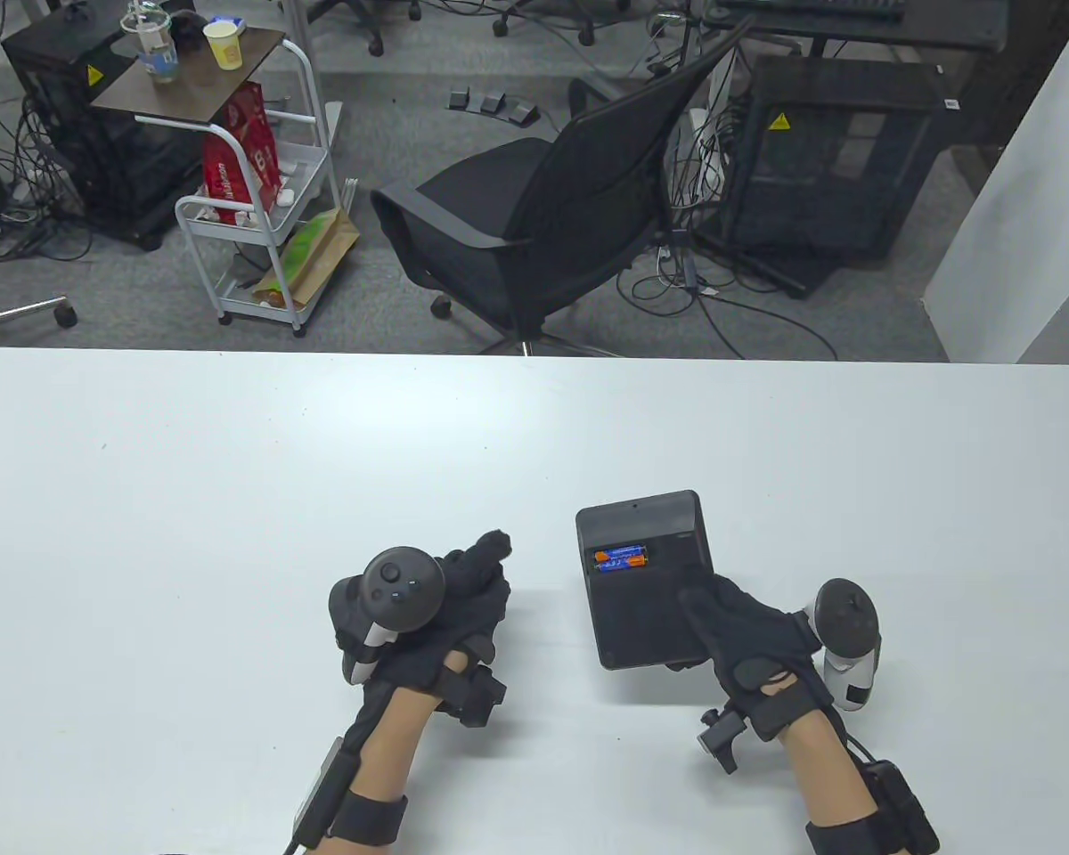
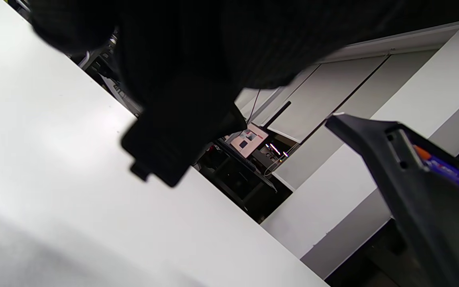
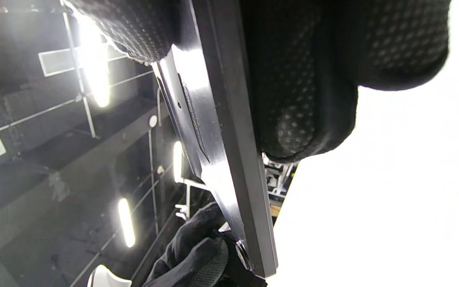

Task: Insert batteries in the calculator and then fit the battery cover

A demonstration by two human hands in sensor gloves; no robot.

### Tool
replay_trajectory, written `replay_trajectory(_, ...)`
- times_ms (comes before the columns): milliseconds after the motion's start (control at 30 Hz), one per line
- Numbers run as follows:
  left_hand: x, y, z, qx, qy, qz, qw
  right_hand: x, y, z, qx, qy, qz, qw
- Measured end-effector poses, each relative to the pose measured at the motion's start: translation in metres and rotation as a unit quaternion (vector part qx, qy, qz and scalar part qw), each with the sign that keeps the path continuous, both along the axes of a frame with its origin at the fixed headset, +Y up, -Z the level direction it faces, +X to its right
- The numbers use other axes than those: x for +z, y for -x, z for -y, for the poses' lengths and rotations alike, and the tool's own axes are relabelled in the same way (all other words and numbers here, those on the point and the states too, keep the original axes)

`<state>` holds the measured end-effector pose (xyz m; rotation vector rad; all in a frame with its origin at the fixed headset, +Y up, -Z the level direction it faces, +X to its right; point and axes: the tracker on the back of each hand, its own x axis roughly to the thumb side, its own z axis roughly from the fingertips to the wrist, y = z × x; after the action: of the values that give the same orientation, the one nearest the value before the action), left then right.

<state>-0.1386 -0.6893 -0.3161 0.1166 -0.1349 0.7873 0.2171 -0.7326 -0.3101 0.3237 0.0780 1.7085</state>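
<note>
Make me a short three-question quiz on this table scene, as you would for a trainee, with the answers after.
1. True or false: the batteries already sit in the calculator.
2. Which hand holds the calculator? A) left hand B) right hand
3. Fill in: the small black part in the left hand is the battery ____.

Key:
1. True; two blue and orange cells lie in the open bay.
2. B.
3. Cover, by its look; it is not yet fitted.
</note>
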Motion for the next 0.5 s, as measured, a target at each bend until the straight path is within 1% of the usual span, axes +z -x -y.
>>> replay_trajectory(133,0.002,0.005,-0.002,0.02,-0.016,-0.035,0.999,0.001,0.002,0.0,0.0,0.001,-0.004,1.0)
replay_trajectory(233,0.005,0.012,-0.005,0.065,-0.031,-0.052,0.996,0.001,0.004,0.0,0.005,0.001,-0.003,1.0)
replay_trajectory(333,0.005,0.014,-0.007,0.12,-0.033,-0.033,0.992,0.001,0.005,0.001,0.005,0.002,-0.004,1.0)
replay_trajectory(433,0.004,0.012,-0.005,0.173,-0.012,-0.005,0.985,0.002,0.007,0.001,0.009,0.001,-0.006,1.0)
replay_trajectory(500,0.005,0.011,-0.001,0.212,0.0,-0.007,0.977,0.003,0.01,0.0,0.011,0.0,-0.008,1.0)
